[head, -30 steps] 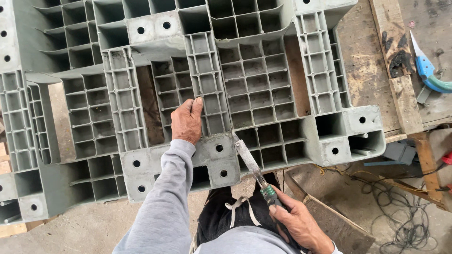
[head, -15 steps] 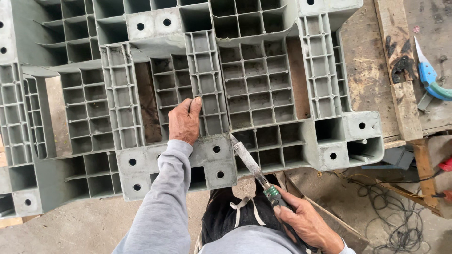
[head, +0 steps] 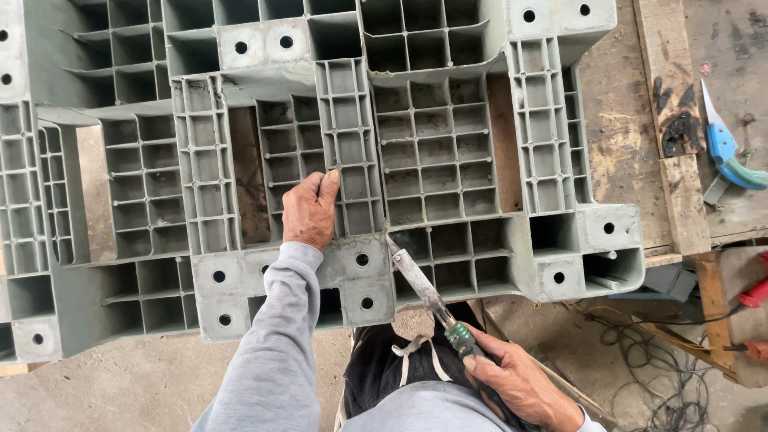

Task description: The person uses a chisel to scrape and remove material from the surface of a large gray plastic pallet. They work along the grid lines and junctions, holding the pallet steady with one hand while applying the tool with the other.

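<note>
Hands first: we see our left hand (head: 310, 212) lying flat, fingers closed together, pressing on the big grey plastic pallet (head: 436, 152) that fills the view from 9 to 2 o'clock. At 5 o'clock our right hand (head: 516, 384) grips a flat-bladed tool (head: 420, 280), its tip touching the pallet.

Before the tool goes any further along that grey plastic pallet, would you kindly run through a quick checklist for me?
1. Left hand bracing the grey pallet: ok, pressed flat on a ribbed slat.
2. Right hand gripping the tool by its handle: ok.
3. Tool tip on the pallet: ok, it meets the edge beside the corner block.
4. Left fingers apart from the tip: ok.
5. Pallet seated on the wooden bench: cannot tell, the near edge overhangs.
6. Cables on the floor away from the feet: cannot tell.
</note>
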